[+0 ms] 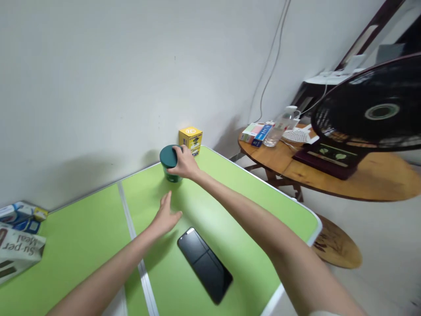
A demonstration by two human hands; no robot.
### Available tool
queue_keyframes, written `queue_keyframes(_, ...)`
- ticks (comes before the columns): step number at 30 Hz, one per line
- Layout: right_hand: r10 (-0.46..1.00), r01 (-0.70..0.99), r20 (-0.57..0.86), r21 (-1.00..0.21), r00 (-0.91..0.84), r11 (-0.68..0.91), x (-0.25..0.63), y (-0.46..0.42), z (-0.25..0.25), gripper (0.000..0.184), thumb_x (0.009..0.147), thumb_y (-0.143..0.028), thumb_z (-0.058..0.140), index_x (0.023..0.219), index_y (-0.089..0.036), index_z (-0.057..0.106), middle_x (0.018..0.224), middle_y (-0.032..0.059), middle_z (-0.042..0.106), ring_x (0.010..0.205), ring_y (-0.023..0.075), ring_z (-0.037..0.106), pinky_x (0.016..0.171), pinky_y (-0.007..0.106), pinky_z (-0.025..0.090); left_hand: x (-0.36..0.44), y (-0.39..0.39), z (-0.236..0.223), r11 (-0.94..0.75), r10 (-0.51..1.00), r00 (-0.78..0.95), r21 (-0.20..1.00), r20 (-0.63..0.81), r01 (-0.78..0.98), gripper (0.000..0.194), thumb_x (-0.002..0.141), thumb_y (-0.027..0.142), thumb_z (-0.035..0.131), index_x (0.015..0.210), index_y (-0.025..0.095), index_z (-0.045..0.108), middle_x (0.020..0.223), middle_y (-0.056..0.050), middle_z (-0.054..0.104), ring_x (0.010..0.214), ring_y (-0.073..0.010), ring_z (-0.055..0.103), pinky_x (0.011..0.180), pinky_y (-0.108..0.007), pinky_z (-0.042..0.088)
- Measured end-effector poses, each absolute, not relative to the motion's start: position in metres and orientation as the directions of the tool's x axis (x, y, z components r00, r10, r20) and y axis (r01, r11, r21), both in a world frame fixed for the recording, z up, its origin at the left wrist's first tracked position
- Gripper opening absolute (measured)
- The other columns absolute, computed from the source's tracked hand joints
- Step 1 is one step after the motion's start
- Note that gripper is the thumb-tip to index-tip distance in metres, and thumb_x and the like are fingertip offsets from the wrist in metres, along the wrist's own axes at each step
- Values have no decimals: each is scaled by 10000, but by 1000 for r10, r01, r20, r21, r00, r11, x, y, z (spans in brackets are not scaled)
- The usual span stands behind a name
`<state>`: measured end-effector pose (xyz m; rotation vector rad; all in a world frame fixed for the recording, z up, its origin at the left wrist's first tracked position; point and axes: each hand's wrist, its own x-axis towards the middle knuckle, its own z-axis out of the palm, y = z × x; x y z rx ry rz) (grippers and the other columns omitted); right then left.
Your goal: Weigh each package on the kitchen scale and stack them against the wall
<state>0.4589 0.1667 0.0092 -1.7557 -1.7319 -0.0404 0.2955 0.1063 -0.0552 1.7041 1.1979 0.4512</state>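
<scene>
Canister (166, 163) upright, lid (167, 154) up, long axis vertical.

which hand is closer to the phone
Left. The left hand is near the far end of the phone; the right hand is farther away, on the tub.

The left hand (166, 217) and the right hand (184, 163) of the person are bare, and so are the slim left forearm (112, 272) and right forearm (243, 215). Each forearm has a smooth outline, narrow at the wrist and wider toward the near side. At the near right, a small edge of pale sleeve (324, 313) is visible.
</scene>
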Motion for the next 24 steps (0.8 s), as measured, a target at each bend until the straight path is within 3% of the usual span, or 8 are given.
queue_keyframes(4,855,910,493,-409,160,65,491,220,-10,828,560,-338,724,1276,-74,400,1266,224,362,1157,379,393,970,474,350,335,154,-65,-228,849,472,642,-237,732,745,719,182,598,1404,176,306,1545,-143,65,1408,-294,130,1121,-382,216)
queue_keyframes(7,862,904,486,-419,147,82,508,247,-21,837,558,-336,729,1280,-79,393,1272,220,356,1169,378,386,977,466,350,363,192,-80,-256,867,421,486,-266,836,674,725,199,591,1367,173,385,1542,-139,95,1404,-335,110,1119,-405,208)
queue_keyframes(12,859,893,488,-441,152,92,525,275,-34,834,574,-371,730,1283,-86,396,1274,216,371,1171,373,391,980,483,349,403,232,-113,-297,894,406,428,-190,854,662,749,259,571,1379,214,372,1550,-115,65,1409,-343,5,1129,-463,99)
queue_keyframes(15,847,907,514,-407,134,104,532,286,-38,788,614,-371,715,1276,-62,420,1305,231,380,1226,382,353,1017,483,317,418,245,-122,-352,902,421,396,-99,848,651,783,296,530,1400,223,334,1557,-95,11,1410,-333,-14,1128,-451,107)
queue_keyframes(20,821,943,572,-269,-5,193,530,291,-51,510,813,-222,504,1287,-48,432,1368,210,418,1346,314,253,1115,496,146,427,257,-125,-406,906,423,320,21,856,591,814,316,488,1378,186,370,1552,-119,48,1392,-345,166,1113,-436,185)
queue_keyframes(24,779,950,626,-232,-17,208,508,276,-74,532,856,-72,321,1387,-93,316,1491,152,270,1409,232,127,1139,477,75,434,263,-126,-488,867,495,292,55,823,565,869,302,401,1394,110,314,1507,-177,215,1369,-325,235,1102,-504,176)
